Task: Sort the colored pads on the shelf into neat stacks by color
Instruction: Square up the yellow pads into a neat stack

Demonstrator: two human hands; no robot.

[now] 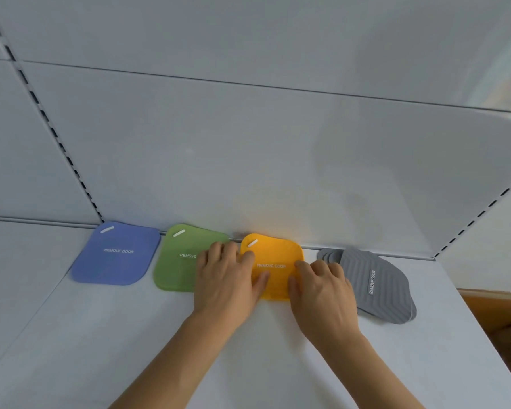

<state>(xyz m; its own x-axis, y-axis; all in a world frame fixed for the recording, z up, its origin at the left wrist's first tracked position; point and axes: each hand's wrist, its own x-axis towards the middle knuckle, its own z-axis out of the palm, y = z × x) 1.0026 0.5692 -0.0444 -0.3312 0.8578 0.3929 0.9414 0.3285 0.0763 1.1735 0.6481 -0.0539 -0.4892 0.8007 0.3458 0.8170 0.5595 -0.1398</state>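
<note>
On a white shelf board [266,358] backed by a pale grey panelled wall [248,137], four lots of soft, rounded-square silicone pads lie in a row along the far edge. Farthest left is the blue pad [115,255], smooth-faced, with a white slot at its far corner and the words REMOVE ODOR across it. Just right of it, not quite touching, lies the green pad [176,261] of the same make, its right part hidden under the left hand [226,286]. Next comes the orange-yellow pad [273,261], pushed up against the back wall, and both hands are on it. The left hand lies spread over its left edge, fingers straight and reaching onto the green pad, the thumb pressed flat on the orange-yellow face. The right hand [322,293] rests on the pad's right edge with its fingers bent at the knuckles; whether it pinches the edge or only presses on it cannot be told. At the right, just beside that hand, the grey ribbed pads [378,284] lie fanned out in a loose, slipped stack, the top one turned so that its lettering runs near to far. A brown cardboard box [493,314] shows past the shelf's right edge.
</note>
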